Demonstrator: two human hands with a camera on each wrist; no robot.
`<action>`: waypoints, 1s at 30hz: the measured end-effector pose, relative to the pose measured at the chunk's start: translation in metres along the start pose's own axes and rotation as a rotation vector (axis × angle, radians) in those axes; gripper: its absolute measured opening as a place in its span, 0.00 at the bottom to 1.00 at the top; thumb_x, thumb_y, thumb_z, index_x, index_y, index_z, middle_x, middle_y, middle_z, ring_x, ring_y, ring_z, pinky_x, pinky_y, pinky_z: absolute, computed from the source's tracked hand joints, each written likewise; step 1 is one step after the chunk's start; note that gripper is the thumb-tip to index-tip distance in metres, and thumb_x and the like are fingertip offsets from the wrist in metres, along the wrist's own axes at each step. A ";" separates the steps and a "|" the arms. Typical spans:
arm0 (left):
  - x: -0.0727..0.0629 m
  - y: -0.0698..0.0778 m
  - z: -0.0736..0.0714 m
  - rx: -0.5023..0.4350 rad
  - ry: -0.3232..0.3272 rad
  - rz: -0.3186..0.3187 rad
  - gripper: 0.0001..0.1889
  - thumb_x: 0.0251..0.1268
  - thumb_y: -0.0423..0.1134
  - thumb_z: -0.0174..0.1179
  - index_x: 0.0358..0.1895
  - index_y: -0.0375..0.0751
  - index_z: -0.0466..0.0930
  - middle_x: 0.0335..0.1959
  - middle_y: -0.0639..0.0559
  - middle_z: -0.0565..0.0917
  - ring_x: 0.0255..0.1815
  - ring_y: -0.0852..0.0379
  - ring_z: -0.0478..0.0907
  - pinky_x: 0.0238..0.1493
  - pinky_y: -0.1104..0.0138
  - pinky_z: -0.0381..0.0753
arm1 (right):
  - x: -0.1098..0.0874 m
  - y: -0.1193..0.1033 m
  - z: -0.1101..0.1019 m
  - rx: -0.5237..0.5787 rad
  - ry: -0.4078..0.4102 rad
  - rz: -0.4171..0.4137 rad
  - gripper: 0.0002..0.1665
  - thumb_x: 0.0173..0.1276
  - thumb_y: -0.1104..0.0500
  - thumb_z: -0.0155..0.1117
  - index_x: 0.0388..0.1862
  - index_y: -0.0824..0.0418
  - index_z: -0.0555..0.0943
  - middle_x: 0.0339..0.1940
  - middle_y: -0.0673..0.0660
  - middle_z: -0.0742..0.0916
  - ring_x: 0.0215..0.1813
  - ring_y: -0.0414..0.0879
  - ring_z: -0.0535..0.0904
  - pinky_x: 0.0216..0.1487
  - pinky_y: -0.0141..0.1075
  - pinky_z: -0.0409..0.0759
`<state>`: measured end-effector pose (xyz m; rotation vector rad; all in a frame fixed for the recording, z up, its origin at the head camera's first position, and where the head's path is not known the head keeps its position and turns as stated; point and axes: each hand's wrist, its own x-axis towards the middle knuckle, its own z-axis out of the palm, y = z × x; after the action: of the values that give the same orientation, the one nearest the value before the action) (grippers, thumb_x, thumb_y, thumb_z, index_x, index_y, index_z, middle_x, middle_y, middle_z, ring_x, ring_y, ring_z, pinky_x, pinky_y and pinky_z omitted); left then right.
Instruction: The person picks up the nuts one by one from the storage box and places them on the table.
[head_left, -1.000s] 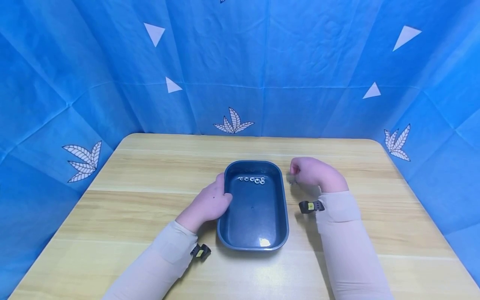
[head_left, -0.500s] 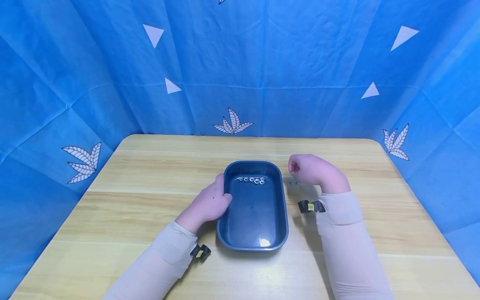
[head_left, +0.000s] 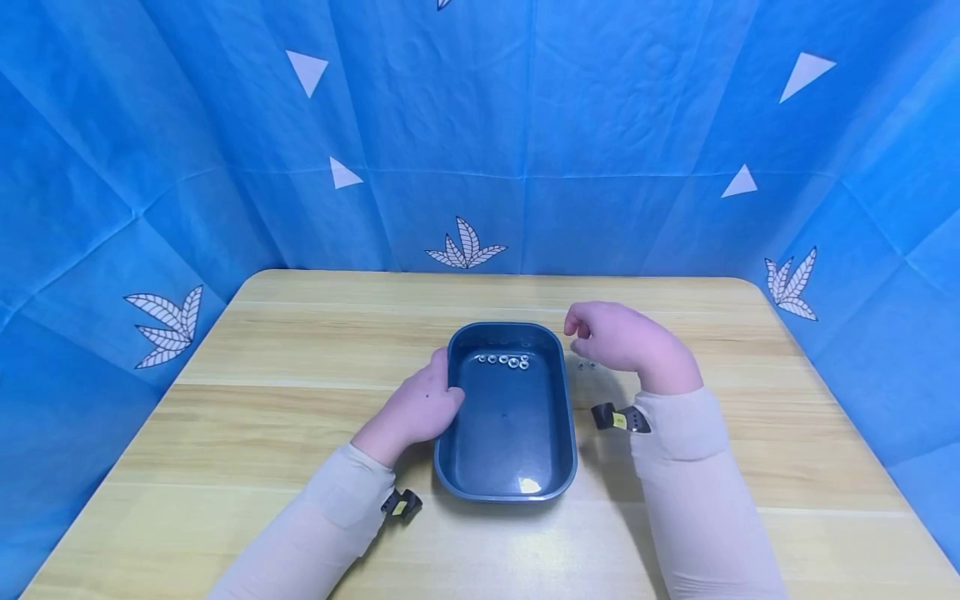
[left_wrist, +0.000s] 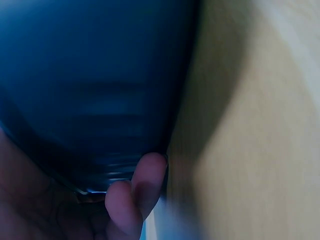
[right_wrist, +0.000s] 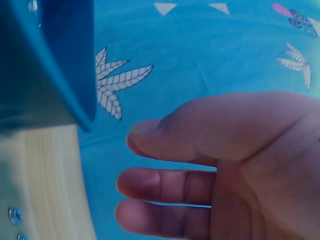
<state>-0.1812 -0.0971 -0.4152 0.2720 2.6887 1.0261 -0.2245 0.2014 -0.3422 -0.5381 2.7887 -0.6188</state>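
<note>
A dark blue plastic tray (head_left: 504,433) stands on the table. Several small metal nuts (head_left: 513,362) lie inside near its far end. The left hand (head_left: 422,400) grips the tray's left wall, thumb over the rim; in the left wrist view two fingertips (left_wrist: 150,175) press its outside. To the right of the tray, the right hand (head_left: 618,337) hovers above the table with loosely bent fingers and a gap between thumb and forefinger. Nothing shows between the fingers in the right wrist view. Two nuts (head_left: 587,366) lie on the wood just below that hand.
The wooden table (head_left: 300,333) has rounded far corners. A blue cloth (head_left: 615,125) with white triangles and leaf prints hangs behind it and along both sides. Each wrist carries a small black camera (head_left: 619,417) on a strap.
My right hand has risen from the nuts on the table and shifted left toward the tray, its fingers spreading apart. The two table nuts came into fuller sight. The left hand and tray stay put.
</note>
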 end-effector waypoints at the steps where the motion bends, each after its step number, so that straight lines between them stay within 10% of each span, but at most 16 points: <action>1: 0.000 0.000 0.000 0.001 0.000 0.000 0.35 0.76 0.42 0.46 0.80 0.36 0.45 0.73 0.40 0.68 0.55 0.44 0.75 0.55 0.49 0.75 | -0.001 -0.002 -0.001 -0.002 0.004 -0.007 0.13 0.70 0.61 0.60 0.51 0.62 0.80 0.42 0.55 0.84 0.44 0.53 0.78 0.50 0.51 0.76; 30: 0.001 -0.001 0.000 -0.002 -0.005 -0.010 0.36 0.76 0.42 0.46 0.80 0.36 0.44 0.73 0.41 0.68 0.56 0.44 0.74 0.55 0.50 0.75 | 0.006 -0.051 0.012 -0.127 0.111 -0.074 0.17 0.70 0.50 0.65 0.53 0.57 0.83 0.38 0.51 0.82 0.40 0.49 0.78 0.44 0.46 0.77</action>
<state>-0.1824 -0.0973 -0.4163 0.2608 2.6818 1.0238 -0.2107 0.1521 -0.3307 -0.6543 2.9395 -0.5033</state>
